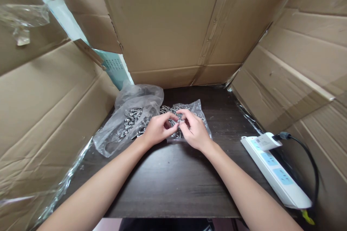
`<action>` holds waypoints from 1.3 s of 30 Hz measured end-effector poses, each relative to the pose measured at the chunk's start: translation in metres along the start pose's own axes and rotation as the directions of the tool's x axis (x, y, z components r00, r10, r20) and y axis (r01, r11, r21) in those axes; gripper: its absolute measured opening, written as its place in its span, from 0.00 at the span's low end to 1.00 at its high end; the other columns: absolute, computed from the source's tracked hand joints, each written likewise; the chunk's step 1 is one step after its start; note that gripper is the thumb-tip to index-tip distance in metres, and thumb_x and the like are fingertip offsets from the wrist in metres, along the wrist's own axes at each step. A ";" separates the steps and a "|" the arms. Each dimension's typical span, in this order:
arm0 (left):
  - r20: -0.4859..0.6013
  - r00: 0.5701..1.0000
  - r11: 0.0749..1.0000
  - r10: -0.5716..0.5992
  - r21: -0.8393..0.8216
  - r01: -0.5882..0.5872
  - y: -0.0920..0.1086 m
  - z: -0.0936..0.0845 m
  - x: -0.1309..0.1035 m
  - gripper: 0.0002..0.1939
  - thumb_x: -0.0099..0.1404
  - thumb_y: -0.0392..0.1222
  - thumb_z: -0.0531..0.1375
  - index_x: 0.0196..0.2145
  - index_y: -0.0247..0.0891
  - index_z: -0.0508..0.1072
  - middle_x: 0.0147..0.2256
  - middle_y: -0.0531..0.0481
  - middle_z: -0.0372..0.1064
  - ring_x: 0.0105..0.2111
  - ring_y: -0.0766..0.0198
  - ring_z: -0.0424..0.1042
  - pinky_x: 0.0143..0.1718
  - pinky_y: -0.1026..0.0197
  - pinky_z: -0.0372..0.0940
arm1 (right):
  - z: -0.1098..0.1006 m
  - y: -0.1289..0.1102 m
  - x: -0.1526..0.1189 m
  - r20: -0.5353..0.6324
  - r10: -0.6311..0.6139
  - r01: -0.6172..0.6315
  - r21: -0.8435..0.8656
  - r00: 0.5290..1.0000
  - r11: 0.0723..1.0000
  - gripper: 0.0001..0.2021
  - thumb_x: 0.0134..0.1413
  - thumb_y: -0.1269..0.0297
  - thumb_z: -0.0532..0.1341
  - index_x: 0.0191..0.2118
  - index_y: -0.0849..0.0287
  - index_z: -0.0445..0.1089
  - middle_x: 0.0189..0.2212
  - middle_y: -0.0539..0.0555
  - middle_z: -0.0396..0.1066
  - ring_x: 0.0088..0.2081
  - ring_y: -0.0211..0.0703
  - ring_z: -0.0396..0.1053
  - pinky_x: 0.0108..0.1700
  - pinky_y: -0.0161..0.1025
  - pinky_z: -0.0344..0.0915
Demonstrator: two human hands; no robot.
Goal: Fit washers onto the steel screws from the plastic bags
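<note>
Both hands meet over the middle of the table, fingertips together. My left hand point(159, 129) is curled, its thumb and forefinger pinching at one end of a small metal bolt point(180, 120). My right hand point(195, 130) grips the same bolt from the other side between thumb and fingers. The bolt is small and partly covered by the fingertips, so its details are unclear. Just left of my hands, a clear plastic bag point(108, 140) lies open with many metal bolts point(132, 120) in it. Behind and beneath the hands, another clear bag point(195, 106) carries small metal hardware, including washers point(200, 116).
A white power strip point(276, 177) with a plugged-in adapter point(267, 140) and black cable point(314, 162) lies at the right. Cardboard walls point(168, 21) enclose the dark wooden table point(168, 180) at the back and both sides.
</note>
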State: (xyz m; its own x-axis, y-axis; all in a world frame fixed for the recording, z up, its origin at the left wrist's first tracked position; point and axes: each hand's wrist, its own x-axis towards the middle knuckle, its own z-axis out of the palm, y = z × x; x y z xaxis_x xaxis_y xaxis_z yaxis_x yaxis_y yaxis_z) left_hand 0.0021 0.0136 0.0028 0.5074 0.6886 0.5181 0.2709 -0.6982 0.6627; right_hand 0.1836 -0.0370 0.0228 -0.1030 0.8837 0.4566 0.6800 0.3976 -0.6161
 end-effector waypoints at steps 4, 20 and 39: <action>-0.006 1.000 1.000 0.003 0.009 -0.003 0.001 0.000 0.000 0.05 0.66 0.38 0.63 0.40 0.38 0.76 0.29 0.54 0.76 0.23 0.70 0.73 0.28 0.69 0.67 | 0.000 0.000 0.000 0.028 0.038 -0.039 0.030 0.999 0.999 0.14 0.67 0.65 0.52 0.51 0.54 0.71 0.33 0.52 0.76 0.31 0.45 0.72 0.36 0.41 0.65; -0.041 0.999 1.000 -0.005 0.004 0.005 0.002 0.000 0.001 0.05 0.65 0.39 0.64 0.40 0.38 0.76 0.31 0.54 0.77 0.24 0.70 0.74 0.28 0.69 0.68 | 0.000 -0.001 -0.001 -0.010 -0.032 0.032 0.047 0.999 0.998 0.12 0.64 0.68 0.56 0.49 0.55 0.71 0.39 0.54 0.77 0.38 0.47 0.73 0.41 0.41 0.67; -0.024 0.999 1.000 0.025 -0.012 -0.026 0.000 0.001 -0.001 0.05 0.66 0.37 0.64 0.41 0.38 0.76 0.32 0.54 0.78 0.24 0.71 0.74 0.28 0.70 0.67 | 0.000 0.000 0.000 0.042 0.032 -0.033 0.037 0.999 0.999 0.15 0.67 0.66 0.52 0.54 0.55 0.69 0.37 0.53 0.79 0.32 0.44 0.75 0.36 0.39 0.66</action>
State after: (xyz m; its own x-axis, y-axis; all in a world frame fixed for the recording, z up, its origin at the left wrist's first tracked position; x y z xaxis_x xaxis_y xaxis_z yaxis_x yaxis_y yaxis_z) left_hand 0.0023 0.0132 0.0018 0.4943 0.6751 0.5476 0.2479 -0.7133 0.6556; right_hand 0.1838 -0.0371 0.0224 -0.1116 0.9054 0.4097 0.6554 0.3770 -0.6545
